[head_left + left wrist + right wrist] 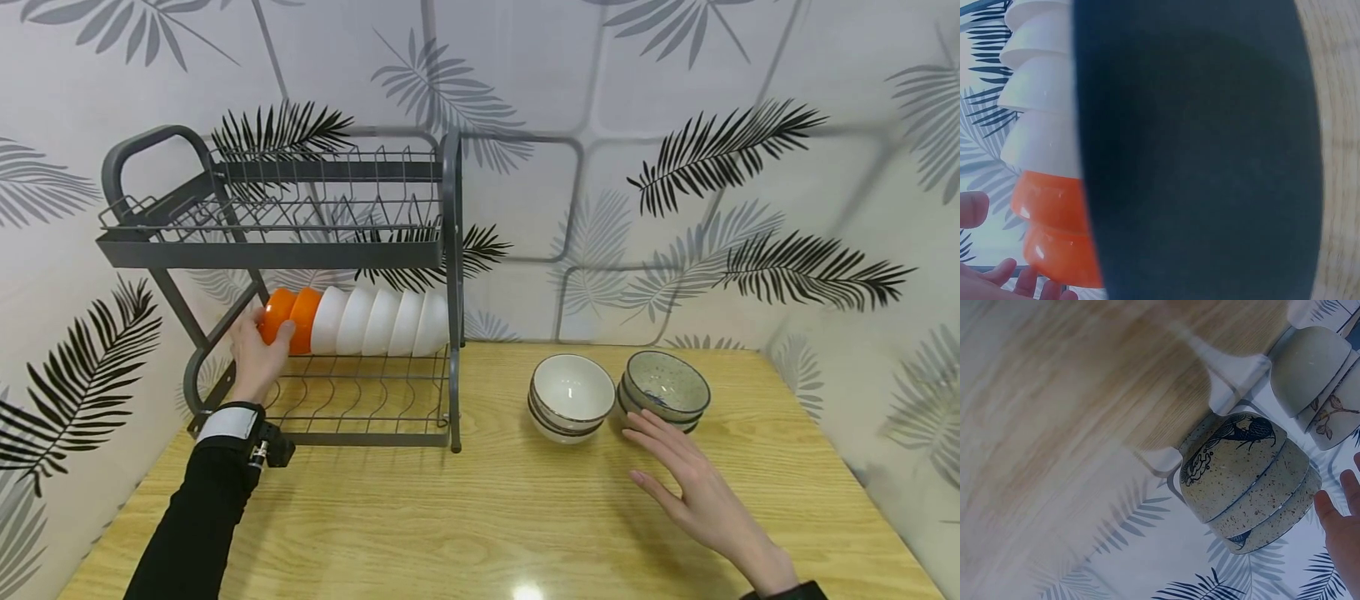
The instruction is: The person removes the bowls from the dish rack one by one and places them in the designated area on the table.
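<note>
L hand (258,358), thumb & fingers wide, touches end glossy orange round bowl (274,312) on lower tier of dk grey metal rack (300,255), on edge prob. so wires (360,379) steady it. R hand (701,492), fingers loosely extended, nr speckled grey-green ceramic bowls (667,385).

A kitchen-like corner
We see a dish rack (270,255) by the desk's (420,517) left edge, stacked bowls (572,392) toward its back.
</note>
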Tool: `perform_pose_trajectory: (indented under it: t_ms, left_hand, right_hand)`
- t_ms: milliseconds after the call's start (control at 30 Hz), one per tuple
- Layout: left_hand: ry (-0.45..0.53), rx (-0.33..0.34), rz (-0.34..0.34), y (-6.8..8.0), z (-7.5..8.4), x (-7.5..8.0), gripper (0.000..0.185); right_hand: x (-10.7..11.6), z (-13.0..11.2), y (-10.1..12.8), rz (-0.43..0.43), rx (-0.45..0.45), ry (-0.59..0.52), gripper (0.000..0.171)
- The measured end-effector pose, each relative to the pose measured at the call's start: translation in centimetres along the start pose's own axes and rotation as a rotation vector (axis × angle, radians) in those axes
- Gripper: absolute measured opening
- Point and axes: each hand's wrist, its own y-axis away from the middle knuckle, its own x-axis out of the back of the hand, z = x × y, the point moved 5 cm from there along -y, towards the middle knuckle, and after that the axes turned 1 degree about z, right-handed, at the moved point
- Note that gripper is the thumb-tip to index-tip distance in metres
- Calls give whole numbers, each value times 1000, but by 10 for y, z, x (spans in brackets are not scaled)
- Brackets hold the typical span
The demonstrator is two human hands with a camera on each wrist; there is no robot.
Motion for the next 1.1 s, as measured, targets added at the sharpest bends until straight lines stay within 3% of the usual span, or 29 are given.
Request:
perform_pose_trajectory:
  t_ms: [367,567,800,1100]
  left_hand:
    - [-2,37,-100,-16,-13,4,57]
    - [-97,33,-132,-25,-17,8,52]
    - [-175,15,-49,-27,-18,18,39]
    - [-39,97,63,-16,-18,21,45]
  right_hand:
    - [3,-1,0,6,11,-16,52]
    - [3,-2,1,2,10,-12,53]
    - [4,-2,1,0,5,-9,55]
    - [5,-2,3,0,-5,-5,56]
